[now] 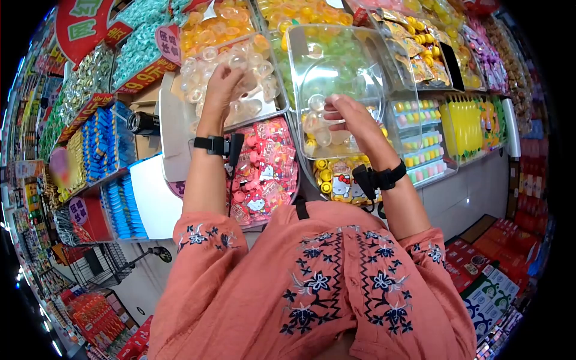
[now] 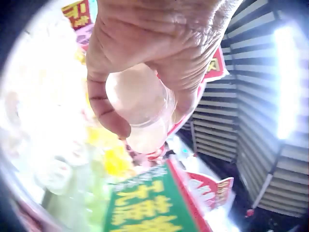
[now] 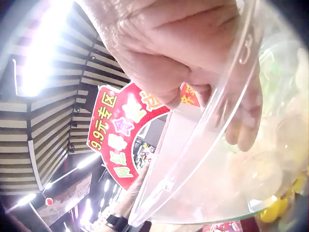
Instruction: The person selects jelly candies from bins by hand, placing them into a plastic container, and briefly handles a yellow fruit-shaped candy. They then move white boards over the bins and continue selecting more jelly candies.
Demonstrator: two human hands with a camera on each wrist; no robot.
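My left hand (image 1: 223,90) is over a clear bin of pale, translucent jelly cups (image 1: 247,109). Between its thumb and fingers it pinches a single jelly cup (image 2: 140,96), whitish with a clear ridged rim. My right hand (image 1: 354,123) reaches to a clear plastic bin cover (image 1: 339,45) at centre right, fingers relaxed and slightly bent. In the right wrist view its fingertips (image 3: 246,137) show through the cover's curved clear edge (image 3: 212,121). Several pale jelly cups (image 1: 315,123) lie close to those fingers.
Pink cartoon-printed packets (image 1: 264,180) fill a bin near my body, with yellow packets (image 1: 348,180) to their right. Orange jelly cups (image 1: 216,24) stand farther back. Pastel sweets in trays (image 1: 423,150) sit at right. A white panel (image 1: 157,195) and a dark cylinder (image 1: 143,123) are at left.
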